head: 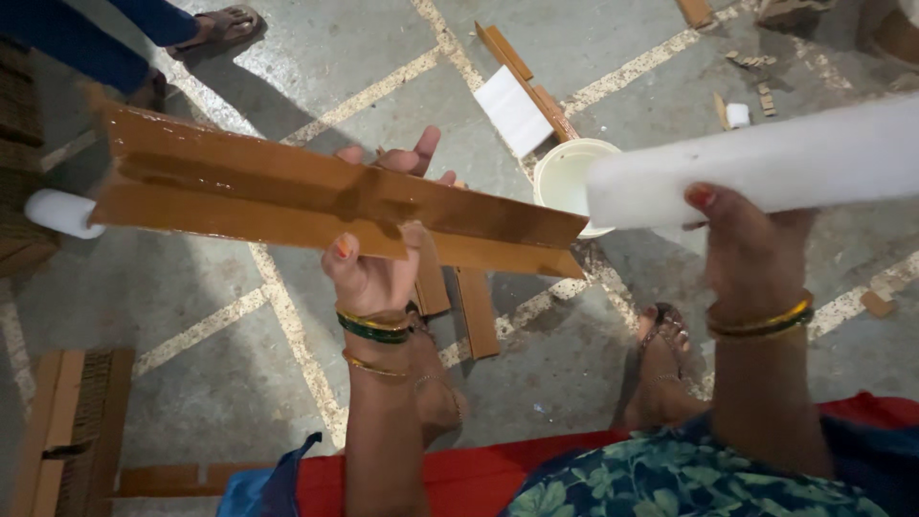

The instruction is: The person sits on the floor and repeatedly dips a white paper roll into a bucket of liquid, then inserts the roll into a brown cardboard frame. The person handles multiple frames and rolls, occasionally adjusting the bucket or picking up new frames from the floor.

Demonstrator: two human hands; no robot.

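Head camera, looking down: a seated person's left hand (375, 251) supports a long brown L-shaped strip of wood (316, 191) from beneath, thumb pressed on the near face and fingers spread open behind the far edge, so the strip rests on the palm and is not clamped. The strip's surface shines as if wet, and it hangs level above the concrete floor (239, 373). The right hand (747, 239) is wrapped around a white foam block (766, 168), thumb on top with a red-painted nail showing, the block blurred and held just to the right of the strip's end.

Judged from this grip, the strip could tip or slide off the open palm, its long left end being unsupported; the glossy coating looks likely to smear wherever fingers or the block drag unevenly. A white plastic bucket (567, 177) stands on the floor directly under the gap between strip and block, near enough that a dropped end might strike it.

Around them: short brown wood offcuts (476, 311) lie under the strip beside the person's bare foot (661, 369); more strips and a white sheet (512, 110) lie beyond the bucket. A white roller end (59, 213) shows at the far left. Stacked wooden pieces (72, 421) sit at lower left. Another person's sandalled foot (218, 29) stands at the top left, close to the strip's far end.
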